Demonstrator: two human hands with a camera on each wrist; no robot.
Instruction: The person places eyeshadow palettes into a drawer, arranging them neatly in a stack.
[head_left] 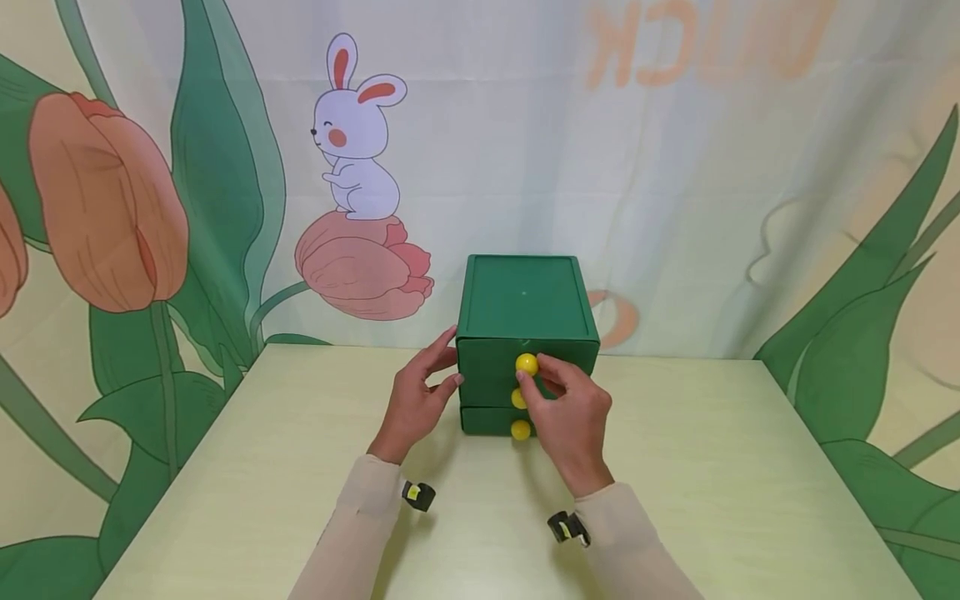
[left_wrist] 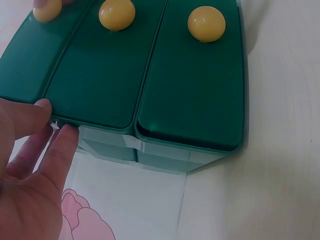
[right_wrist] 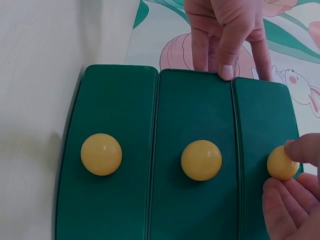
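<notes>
A green three-drawer box (head_left: 525,300) stands on the table, each drawer front bearing a round yellow knob. My right hand (head_left: 576,417) pinches the top drawer's knob (head_left: 527,363) between thumb and fingers. Below it are the middle knob (head_left: 518,398), partly covered by that hand, and the bottom knob (head_left: 521,430). The three drawer fronts sit close together in the right wrist view. On the box's left side rests my left hand (head_left: 418,398), its fingers extended along the wall. In the left wrist view its thumb (left_wrist: 42,107) touches the front edge.
A pale table (head_left: 300,467) carries the box near its back edge. Right behind hangs a curtain (head_left: 495,167) printed with tulips and a rabbit. Each wrist wears a small black camera, like the left one (head_left: 418,495).
</notes>
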